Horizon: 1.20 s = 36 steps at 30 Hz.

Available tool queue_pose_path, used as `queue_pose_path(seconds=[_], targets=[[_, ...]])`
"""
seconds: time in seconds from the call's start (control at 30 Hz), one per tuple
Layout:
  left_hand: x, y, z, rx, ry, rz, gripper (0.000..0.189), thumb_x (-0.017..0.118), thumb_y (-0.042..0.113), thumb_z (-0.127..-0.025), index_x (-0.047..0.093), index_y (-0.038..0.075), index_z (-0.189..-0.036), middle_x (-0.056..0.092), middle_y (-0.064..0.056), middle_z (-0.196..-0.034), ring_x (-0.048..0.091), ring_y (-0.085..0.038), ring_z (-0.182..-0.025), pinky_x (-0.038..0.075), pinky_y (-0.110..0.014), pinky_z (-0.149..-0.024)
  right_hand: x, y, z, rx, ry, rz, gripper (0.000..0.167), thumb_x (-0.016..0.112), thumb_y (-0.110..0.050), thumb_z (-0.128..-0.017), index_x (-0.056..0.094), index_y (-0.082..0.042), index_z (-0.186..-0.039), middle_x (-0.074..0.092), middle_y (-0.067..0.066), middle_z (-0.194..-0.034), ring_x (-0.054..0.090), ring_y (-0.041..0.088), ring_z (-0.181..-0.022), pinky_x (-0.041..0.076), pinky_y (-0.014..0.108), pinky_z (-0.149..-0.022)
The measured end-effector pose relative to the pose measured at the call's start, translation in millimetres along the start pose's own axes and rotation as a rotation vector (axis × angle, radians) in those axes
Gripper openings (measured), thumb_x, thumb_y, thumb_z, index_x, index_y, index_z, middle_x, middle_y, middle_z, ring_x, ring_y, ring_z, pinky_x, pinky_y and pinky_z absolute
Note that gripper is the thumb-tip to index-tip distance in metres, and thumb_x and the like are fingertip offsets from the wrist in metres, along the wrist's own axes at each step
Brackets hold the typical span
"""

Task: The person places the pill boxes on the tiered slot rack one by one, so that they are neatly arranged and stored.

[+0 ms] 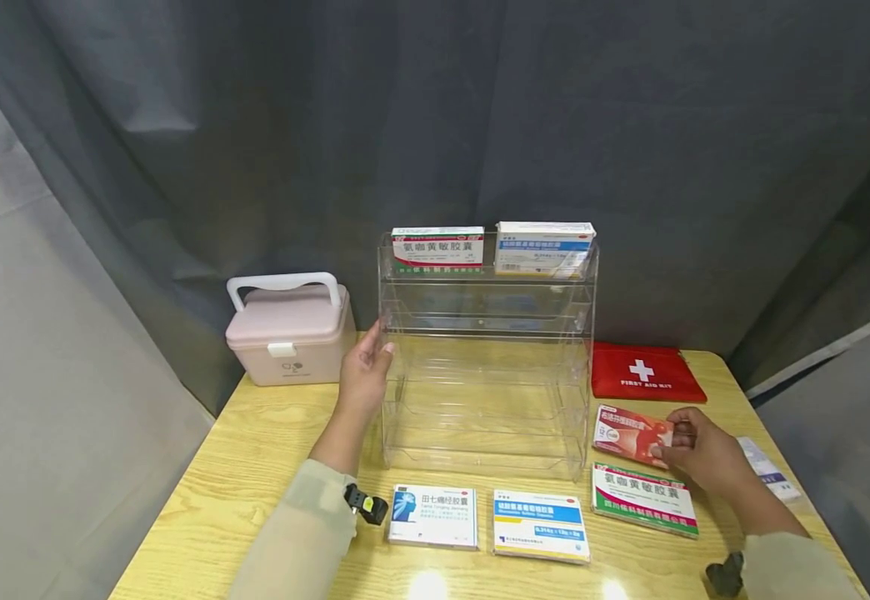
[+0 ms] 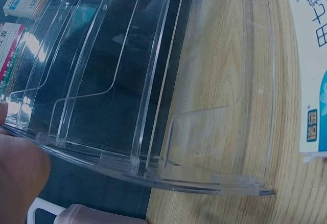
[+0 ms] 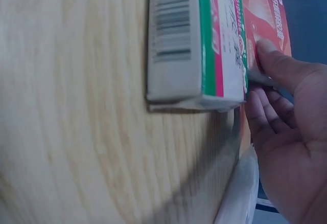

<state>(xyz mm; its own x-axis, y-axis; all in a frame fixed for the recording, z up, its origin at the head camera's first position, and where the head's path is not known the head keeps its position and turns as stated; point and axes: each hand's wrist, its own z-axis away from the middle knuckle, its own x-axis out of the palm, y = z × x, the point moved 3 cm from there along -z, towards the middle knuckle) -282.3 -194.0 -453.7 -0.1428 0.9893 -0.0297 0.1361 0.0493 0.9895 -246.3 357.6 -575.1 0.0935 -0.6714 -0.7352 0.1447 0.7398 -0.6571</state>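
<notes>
A clear tiered display rack [image 1: 483, 392] stands on the table. My left hand [image 1: 366, 371] grips its left side edge, thumb in front, as the left wrist view [image 2: 20, 162] of that hand also shows. On the right, my right hand [image 1: 708, 450] pinches the right end of a red medicine box [image 1: 630, 433], thumb on its printed face. That box lies just behind a green-and-white medicine box [image 1: 645, 500], whose barcode end fills the middle of the right wrist view. On the top tier are another green-and-white box [image 1: 438, 250] and a blue-and-white box [image 1: 543, 250].
In front of the rack lie a white box with a blue head picture [image 1: 432, 517] and a blue-and-yellow box [image 1: 540, 525]. A pink lidded case [image 1: 292, 333] stands back left. A red first aid pouch [image 1: 645, 372] is back right; a white packet [image 1: 768, 469] lies behind my right wrist.
</notes>
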Motion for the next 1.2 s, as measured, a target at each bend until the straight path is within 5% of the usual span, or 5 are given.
queue_pose_path(seconds=[0.3, 0.67, 0.87, 1.07, 1.2], targets=[[-0.6, -1.1, -1.9, 0.033, -0.002, 0.026, 0.058, 0.058, 0.006, -0.111, 0.042, 0.009, -0.167, 0.04, -0.011, -0.174, 0.035, -0.029, -0.164, 0.033, -0.04, -0.135, 2, -6, 10.3, 0.022, 0.127, -0.061, 0.055, 0.08, -0.025, -0.101, 0.051, 0.002, -0.139, 0.063, 0.032, -0.135, 0.068, 0.043, -0.112, 0.072, 0.043, -0.082], [-1.2, -3.9, -1.8, 0.028, 0.0, 0.054, 0.058, 0.058, 0.006, -0.111, 0.043, 0.008, -0.167, 0.04, -0.012, -0.174, 0.035, -0.029, -0.164, 0.034, -0.039, -0.134, 6, -5, 17.3, 0.024, 0.199, -0.093, 0.045, 0.076, -0.023, -0.104, 0.056, 0.002, -0.135, 0.066, 0.031, -0.134, 0.069, 0.04, -0.111, 0.064, 0.019, -0.066], [-0.1, -3.9, -1.0, 0.014, 0.001, 0.037, 0.058, 0.058, 0.007, -0.112, 0.043, 0.01, -0.167, 0.039, -0.011, -0.174, 0.035, -0.028, -0.164, 0.034, -0.039, -0.134, 7, -5, 24.3, 0.099, 0.223, -0.181, 0.05, 0.073, -0.039, -0.106, 0.059, -0.003, -0.138, 0.065, 0.027, -0.142, 0.069, 0.031, -0.115, 0.06, 0.012, -0.066], [0.0, -1.2, -0.5, 0.01, -0.009, 0.031, 0.058, 0.057, 0.008, -0.112, 0.04, 0.009, -0.168, 0.037, -0.011, -0.176, 0.032, -0.028, -0.165, 0.033, -0.039, -0.135, -4, -12, 35.9, 0.188, 0.305, -0.383, 0.044, 0.073, -0.046, -0.104, 0.063, -0.014, -0.132, 0.069, -0.001, -0.13, 0.061, -0.004, -0.1, 0.058, 0.006, -0.07], [0.4, -1.2, -0.5, 0.01, -0.008, 0.028, 0.058, 0.057, 0.008, -0.112, 0.041, 0.01, -0.168, 0.038, -0.011, -0.175, 0.034, -0.028, -0.165, 0.034, -0.039, -0.134, -18, -30, 46.3, 0.194, 0.402, -0.822, 0.031, 0.08, -0.028, -0.1, 0.065, -0.019, -0.126, 0.067, -0.017, -0.111, 0.065, -0.007, -0.095, 0.061, 0.007, -0.072]])
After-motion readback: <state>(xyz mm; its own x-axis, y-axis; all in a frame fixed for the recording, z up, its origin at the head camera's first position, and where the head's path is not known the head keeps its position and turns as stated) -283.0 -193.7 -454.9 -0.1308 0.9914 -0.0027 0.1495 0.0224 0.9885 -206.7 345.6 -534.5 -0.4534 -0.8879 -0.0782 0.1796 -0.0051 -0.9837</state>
